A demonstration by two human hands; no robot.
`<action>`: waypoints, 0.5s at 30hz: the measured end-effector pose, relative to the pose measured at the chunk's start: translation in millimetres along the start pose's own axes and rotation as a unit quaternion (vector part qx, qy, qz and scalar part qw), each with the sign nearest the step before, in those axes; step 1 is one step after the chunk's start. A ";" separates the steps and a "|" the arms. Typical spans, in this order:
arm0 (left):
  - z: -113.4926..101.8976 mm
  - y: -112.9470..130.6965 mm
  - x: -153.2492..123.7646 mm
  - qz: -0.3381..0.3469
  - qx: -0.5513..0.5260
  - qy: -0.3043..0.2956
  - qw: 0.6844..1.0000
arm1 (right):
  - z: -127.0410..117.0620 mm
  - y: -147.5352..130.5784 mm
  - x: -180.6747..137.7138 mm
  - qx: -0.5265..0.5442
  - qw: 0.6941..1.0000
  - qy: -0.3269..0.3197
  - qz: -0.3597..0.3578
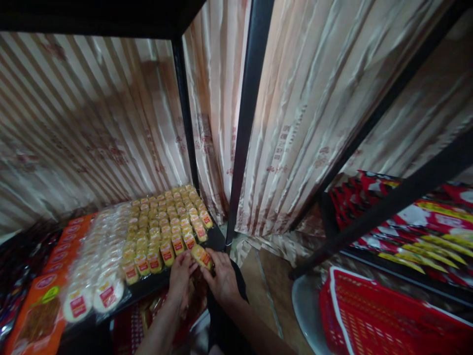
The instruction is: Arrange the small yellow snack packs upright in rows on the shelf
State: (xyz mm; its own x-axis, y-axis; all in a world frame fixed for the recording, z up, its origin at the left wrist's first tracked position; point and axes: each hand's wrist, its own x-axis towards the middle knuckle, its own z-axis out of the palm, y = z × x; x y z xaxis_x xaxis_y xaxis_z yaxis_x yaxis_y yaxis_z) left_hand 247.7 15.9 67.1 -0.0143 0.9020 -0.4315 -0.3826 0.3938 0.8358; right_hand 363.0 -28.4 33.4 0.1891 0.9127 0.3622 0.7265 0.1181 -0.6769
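Both my hands meet at the front edge of a black shelf (pixel 216 239). My left hand (pixel 180 278) and my right hand (pixel 222 280) pinch one yellow snack pack with a red label (pixel 201 257) between their fingers, at the front right corner of the shelf. Just behind it stand several rows of the same yellow packs (pixel 166 222). To their left lie rows of clear packs holding round white cakes (pixel 99 261).
Orange packets (pixel 48 291) lie at the shelf's left end. A black upright post (pixel 244 123) rises beside my right hand. Striped curtains (pixel 314 108) hang behind. A red plastic basket (pixel 373 320) and a shelf of red snack bags (pixel 417 222) are on the right.
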 end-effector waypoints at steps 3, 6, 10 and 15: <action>6.0 -6.2 5.9 0.053 0.063 0.012 0.997 | 7.0 3.6 10.2 0.016 0.999 0.023 0.032; 8.0 -12.9 12.0 0.099 0.116 0.009 0.988 | 14.8 7.5 21.0 0.038 0.997 0.047 0.055; 7.7 -21.0 20.5 0.103 0.153 0.008 0.983 | 24.3 11.9 33.7 0.033 0.994 0.078 0.076; 2.1 -24.8 29.9 0.134 0.213 -0.002 0.968 | 32.3 15.0 45.3 -0.015 0.995 0.076 0.066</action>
State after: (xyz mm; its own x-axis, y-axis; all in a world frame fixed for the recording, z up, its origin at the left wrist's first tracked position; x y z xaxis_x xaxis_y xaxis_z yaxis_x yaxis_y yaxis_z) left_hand 258.7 33.5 34.2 -0.0567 0.9822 -0.1789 0.0498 0.1818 0.9821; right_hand 361.2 27.4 18.9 0.3795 0.8498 0.3659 0.7081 -0.0122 -0.7060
